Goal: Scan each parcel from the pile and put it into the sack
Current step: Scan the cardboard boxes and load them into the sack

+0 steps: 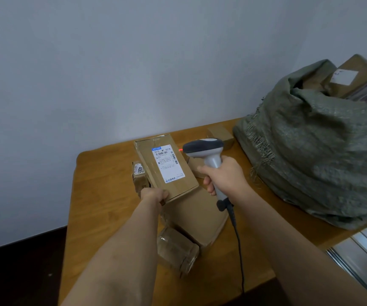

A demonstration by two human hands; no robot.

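Left hand point(153, 195), lower centre of the frame: fingers curled over the near corner of a flat cardboard parcel point(167, 166), holding it tilted above the pile with its white shipping label point(168, 165) facing up. Right hand point(220, 173), just right of centre: fingers wrapped round the grey handle of a barcode scanner point(206, 151); its dark head points left toward the label, and a small red glow shows just beside the head. A black cable point(237, 244) runs from the handle base down toward the bottom edge of the frame. Beneath and around the held parcel lies the pile: a small taped box point(139, 175) marked "400" at its left, a large plain carton point(198, 217) beneath it, and a parcel wrapped in clear tape point(177, 250) nearest the camera. A further small box point(220, 134) sits behind the scanner head, beside the sack. All rest on a wooden table point(94, 195) occupying the centre of the frame. At the right, a grey-green woven sack point(310, 162) stands on the table, its mouth open at the upper right, with a labelled cardboard box point(352, 78) showing inside. A pale wall point(111, 62) fills the upper frame.
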